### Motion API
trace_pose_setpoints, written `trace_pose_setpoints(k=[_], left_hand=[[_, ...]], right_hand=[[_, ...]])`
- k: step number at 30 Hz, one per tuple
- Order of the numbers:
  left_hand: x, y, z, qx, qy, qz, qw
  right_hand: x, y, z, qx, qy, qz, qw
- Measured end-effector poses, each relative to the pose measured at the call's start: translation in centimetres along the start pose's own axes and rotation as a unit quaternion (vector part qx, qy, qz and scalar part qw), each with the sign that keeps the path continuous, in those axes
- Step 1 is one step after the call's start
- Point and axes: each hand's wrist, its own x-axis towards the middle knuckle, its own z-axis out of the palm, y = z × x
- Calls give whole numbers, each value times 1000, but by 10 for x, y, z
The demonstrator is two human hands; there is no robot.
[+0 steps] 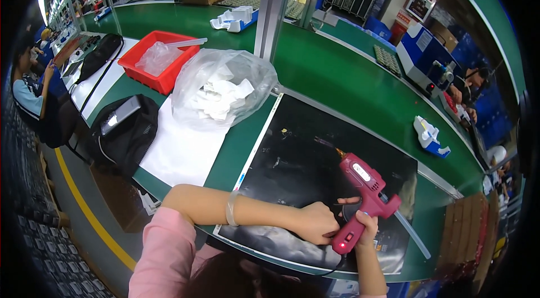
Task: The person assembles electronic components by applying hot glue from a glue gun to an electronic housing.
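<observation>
A pink hot glue gun is held over the black work mat, its nozzle toward the far left. A translucent glue stick sticks out of its back end, and a red light glows low on its handle. My right hand is wrapped round that handle, fingers near the trigger. Just left of the handle, my left hand is closed, knuckles up. Something dark shows by its fingertips, but what it grips is hidden. A clear band circles my left wrist.
Left of the mat are a clear bag of white pieces, a red bin and a black bag with a phone on it. Beyond a metal post, a green conveyor carries blue-and-white parts. Other people work around it.
</observation>
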Motion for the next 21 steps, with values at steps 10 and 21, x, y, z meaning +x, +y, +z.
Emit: trace_pose_setpoints(k=[10,21], left_hand=[[-2,-2,2,-20,20,3,1000],[-2,7,-2,7,5,-16,1000]], right_hand=[[1,1,1,2,-11,-10,1000],[-5,2,-15,-32,-3,74,997]])
